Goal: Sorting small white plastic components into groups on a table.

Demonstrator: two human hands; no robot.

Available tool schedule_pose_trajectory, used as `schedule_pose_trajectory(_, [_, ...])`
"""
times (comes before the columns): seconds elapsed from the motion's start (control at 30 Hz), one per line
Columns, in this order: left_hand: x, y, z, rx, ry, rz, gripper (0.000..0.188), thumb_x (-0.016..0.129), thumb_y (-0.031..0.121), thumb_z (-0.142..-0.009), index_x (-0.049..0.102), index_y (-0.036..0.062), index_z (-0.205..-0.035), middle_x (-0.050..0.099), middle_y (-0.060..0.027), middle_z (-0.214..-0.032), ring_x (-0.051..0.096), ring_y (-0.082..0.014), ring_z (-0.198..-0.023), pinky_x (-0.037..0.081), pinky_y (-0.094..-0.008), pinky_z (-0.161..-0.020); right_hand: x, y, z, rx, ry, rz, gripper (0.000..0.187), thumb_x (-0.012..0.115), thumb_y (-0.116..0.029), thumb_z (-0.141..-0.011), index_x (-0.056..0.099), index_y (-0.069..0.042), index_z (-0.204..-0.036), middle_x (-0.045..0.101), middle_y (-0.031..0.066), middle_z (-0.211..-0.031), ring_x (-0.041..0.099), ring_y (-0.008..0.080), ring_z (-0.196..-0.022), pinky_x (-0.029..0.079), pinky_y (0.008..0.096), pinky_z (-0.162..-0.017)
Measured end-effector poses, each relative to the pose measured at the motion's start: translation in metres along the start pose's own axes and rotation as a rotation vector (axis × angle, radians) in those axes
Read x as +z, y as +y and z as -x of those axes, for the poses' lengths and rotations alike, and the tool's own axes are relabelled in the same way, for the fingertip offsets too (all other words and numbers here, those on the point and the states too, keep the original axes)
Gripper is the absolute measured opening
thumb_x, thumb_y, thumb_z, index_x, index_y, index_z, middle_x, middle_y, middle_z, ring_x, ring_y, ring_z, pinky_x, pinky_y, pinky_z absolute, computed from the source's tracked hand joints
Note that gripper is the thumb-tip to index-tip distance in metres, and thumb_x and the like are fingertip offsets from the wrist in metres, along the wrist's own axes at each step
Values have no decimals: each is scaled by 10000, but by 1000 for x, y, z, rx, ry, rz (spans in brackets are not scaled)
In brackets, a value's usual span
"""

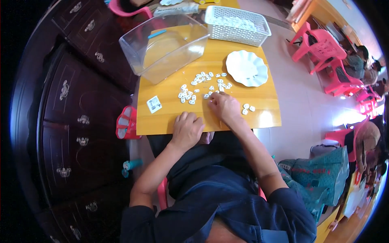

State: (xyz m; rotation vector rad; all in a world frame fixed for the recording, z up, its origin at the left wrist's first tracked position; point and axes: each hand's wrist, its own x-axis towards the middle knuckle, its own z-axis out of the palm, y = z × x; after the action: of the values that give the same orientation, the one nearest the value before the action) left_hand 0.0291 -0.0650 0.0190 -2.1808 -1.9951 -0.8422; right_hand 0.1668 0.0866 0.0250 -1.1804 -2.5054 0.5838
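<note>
Small white oval pieces (pixel 192 102) with dark hole-like marks lie scattered over the middle of the yellow wooden table (pixel 162 123). My right hand (pixel 225 107) reaches in among them, fingers bent and pressed together at the tips. Whatever those fingertips hold, if anything, is hidden; a white piece (pixel 206 96) lies right beside them. On the near table edge rests my left hand (pixel 187 128), palm down and loosely bent, with nothing seen in it. A few white pieces (pixel 245 106) form a separate small group right of my right hand.
A clear plastic bin (pixel 162 60) stands at the back left, a white perforated basket (pixel 239 37) holding white items at the back right. Nearer are a scalloped white plate (pixel 247 69) and a printed square card (pixel 154 104). Dark drawers (pixel 73 89) flank the left; people sit on pink chairs far right.
</note>
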Motion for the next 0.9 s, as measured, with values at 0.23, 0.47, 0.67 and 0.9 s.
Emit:
schedule_pose_trajectory(0.23, [-5, 5, 30, 78, 34, -31, 353, 827, 298, -757, 689, 72, -991, 616, -96, -884, 592, -326, -857, 490, -467, -737, 43, -7, -7, 12, 41, -15, 207, 609, -268, -915, 682, -74, -920, 721, 184, -911, 718, 378, -793, 570, 508, -666])
schedule_pose_trajectory(0.47, [12, 5, 30, 187, 24, -27, 163, 774, 88, -806, 733, 58, -960, 631, -93, -872, 610, -308, -864, 495, -437, -762, 23, -1, 0, -48, 144, -147, 124, 697, -182, -784, 679, -85, -859, 700, 150, -839, 705, 361, -814, 556, 474, -667])
schedule_pose_trajectory(0.67, [9, 9, 32, 154, 52, -21, 45, 716, 77, -854, 679, 67, -877, 648, -100, -856, 610, -324, -806, 488, -448, -723, 7, -8, 23, -144, 343, -596, 105, 677, -152, -851, 651, -66, -904, 688, 107, -803, 675, 293, -701, 533, 392, -645])
schedule_pose_trajectory(0.9, [2, 17, 7, -410, 82, 774, 35, 669, 29, -932, 679, 2, -951, 665, -65, -844, 636, -160, -756, 508, -282, -709, -9, 9, 83, 207, 48, -1301, 104, 693, -142, -974, 654, -78, -1045, 638, -41, -871, 563, 30, -722, 450, 196, -612])
